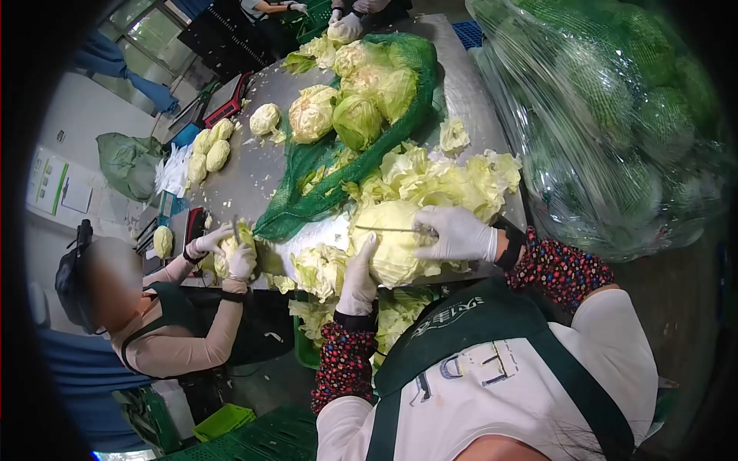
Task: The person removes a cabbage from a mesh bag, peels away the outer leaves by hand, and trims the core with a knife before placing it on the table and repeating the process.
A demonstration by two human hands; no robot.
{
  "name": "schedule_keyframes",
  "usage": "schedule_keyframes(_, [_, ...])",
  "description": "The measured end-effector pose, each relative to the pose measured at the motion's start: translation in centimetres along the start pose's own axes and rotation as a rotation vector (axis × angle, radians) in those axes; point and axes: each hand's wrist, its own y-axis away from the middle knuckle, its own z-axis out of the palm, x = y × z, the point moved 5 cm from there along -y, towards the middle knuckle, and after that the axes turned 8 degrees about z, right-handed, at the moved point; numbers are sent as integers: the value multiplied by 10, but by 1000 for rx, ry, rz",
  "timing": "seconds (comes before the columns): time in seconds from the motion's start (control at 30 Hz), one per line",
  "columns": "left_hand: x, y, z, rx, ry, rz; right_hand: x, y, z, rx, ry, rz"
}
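A large pale cabbage (392,257) rests near the front edge of the metal table. My gloved left hand (358,278) grips its left side, with the thumb pointing up. In my gloved right hand (459,235) is a knife (382,228), its thin blade lying across the top of the cabbage and pointing left. Loose cabbage leaves (446,180) are heaped just behind it, and more leaves (318,269) lie by my left hand.
A green net bag (307,201) with several cabbages spreads over the table (257,173). Plastic-wrapped cabbages (607,115) stand at the right. On the left, a co-worker (181,330) in gloves handles a small cabbage. Another person's gloved hands show at the far end. A crate (306,349) sits below the edge.
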Motion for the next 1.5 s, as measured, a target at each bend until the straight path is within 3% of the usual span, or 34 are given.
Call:
schedule_keyframes(0.07, [-4,0,-4,19,-24,-31,-20,9,-1,87,161,-36])
schedule_keyframes(0.1, [-6,1,-4,19,-23,-34,-19,8,2,-24,181,38])
schedule_keyframes(0.17, [2,5,4,13,-252,119,-17,7,4,-53,204,56])
schedule_keyframes(0.3, [3,5,15,9,-290,176,-23,10,17,-28,311,128])
schedule_keyframes(0.37, [9,9,29,-11,-176,216,-23,11,21,-3,291,94])
schedule_keyframes(0.57, [13,10,19,6,-259,239,-9,6,15,159,233,30])
schedule_keyframes(0.63, [10,9,7,7,-261,208,1,1,3,123,33,152])
schedule_keyframes(0.73, [18,19,14,-37,-246,191,34,-12,-24,203,-122,300])
schedule_keyframes(0.8, [24,26,18,-83,-236,212,57,-17,-45,305,-169,281])
schedule_keyframes(0.9, [24,37,6,-119,-150,62,120,-16,-61,305,-140,383])
schedule_keyframes(0.97, [26,44,-2,-103,-123,57,151,-7,-71,412,18,520])
schedule_keyframes(1.07, [29,44,-2,-96,-78,71,125,-5,-66,402,235,386])
schedule_keyframes(1.13, [36,45,10,-182,-270,44,34,-6,-66,220,-56,306])
schedule_keyframes(1.17, [39,45,20,-187,-276,39,9,-11,-52,193,-13,163])
schedule_keyframes(1.23, [46,42,40,-223,-601,134,-27,-15,-29,95,121,-38])
schedule_keyframes(1.4, [31,37,26,-199,-578,126,-44,-21,-12,-32,343,-195])
schedule_keyframes(1.5, [29,37,36,-336,-535,118,-37,-24,-6,-75,371,-186])
